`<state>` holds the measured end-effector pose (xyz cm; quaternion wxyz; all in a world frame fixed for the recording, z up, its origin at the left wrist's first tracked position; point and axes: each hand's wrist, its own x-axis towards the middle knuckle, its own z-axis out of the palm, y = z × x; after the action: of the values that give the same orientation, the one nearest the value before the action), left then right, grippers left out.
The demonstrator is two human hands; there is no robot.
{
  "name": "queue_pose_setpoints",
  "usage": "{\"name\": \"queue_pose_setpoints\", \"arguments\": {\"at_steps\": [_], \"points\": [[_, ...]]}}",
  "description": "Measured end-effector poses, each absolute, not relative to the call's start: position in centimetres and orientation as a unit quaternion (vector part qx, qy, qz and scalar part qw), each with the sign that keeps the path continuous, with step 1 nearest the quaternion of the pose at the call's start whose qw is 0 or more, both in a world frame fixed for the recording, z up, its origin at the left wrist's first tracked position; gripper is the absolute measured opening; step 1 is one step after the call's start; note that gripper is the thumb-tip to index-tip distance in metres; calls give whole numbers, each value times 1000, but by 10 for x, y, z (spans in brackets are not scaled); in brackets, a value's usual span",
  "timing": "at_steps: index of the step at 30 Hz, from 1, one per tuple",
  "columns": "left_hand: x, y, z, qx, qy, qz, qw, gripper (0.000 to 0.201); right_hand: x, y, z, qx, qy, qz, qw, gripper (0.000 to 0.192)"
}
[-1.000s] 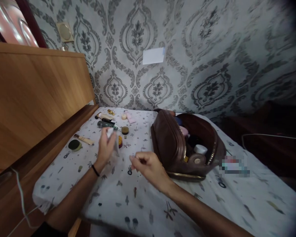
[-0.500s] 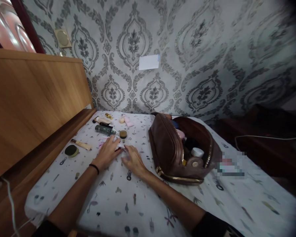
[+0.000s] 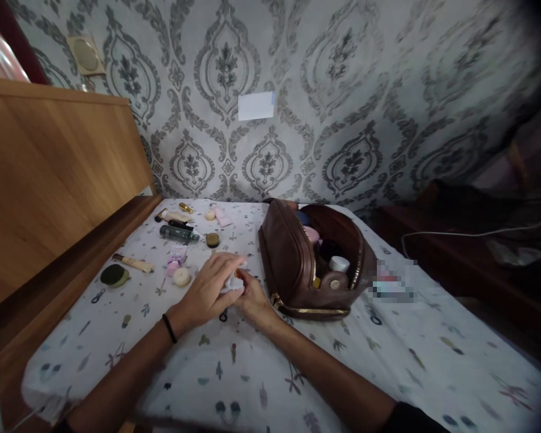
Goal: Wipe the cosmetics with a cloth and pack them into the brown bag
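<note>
Both hands have drawn together near the middle of the bed, just left of the open brown bag. The left hand lies curled over a white wipe, and the right hand pinches a small jar against it (a second ago they were apart). A pale round pot now shows at left.

A brown zipped bag stands open on the printed sheet, jars inside. Near the wooden headboard lie a dark tube, a brush and a round sponge.
</note>
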<state>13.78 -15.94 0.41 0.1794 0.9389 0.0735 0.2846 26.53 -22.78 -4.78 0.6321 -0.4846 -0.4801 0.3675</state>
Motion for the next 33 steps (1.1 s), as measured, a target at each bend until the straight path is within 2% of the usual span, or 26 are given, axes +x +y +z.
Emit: {"name": "queue_pose_setpoints", "arguments": {"at_steps": [3,6,11,13,17,19,22,26,29,33], "points": [[144,-162,2,957,46,255,130,38,266,-235,-49,-476,-479,411,613,24],[150,-161,-1,946,74,262,178,37,266,-235,-51,-471,-477,422,610,23],[148,-158,-12,874,149,330,324,39,265,-233,-55,-531,-480,314,624,40],[147,-159,-20,853,175,354,341,42,265,-234,-57,-556,-482,264,623,42],[148,-164,-33,839,225,344,357,61,265,-237,-62,-591,-470,183,630,45],[149,-164,-35,836,239,332,366,59,266,-236,-65,-593,-472,169,630,49],[146,-160,-32,832,233,335,374,56,266,-234,-68,-558,-479,205,646,57],[138,-154,-28,821,231,340,397,51,265,-233,-66,-470,-454,352,670,69],[137,-155,-28,804,250,348,411,51,266,-234,-62,-429,-426,422,676,69],[138,-159,-31,787,254,363,429,55,266,-234,-58,-408,-401,432,697,65]]}}
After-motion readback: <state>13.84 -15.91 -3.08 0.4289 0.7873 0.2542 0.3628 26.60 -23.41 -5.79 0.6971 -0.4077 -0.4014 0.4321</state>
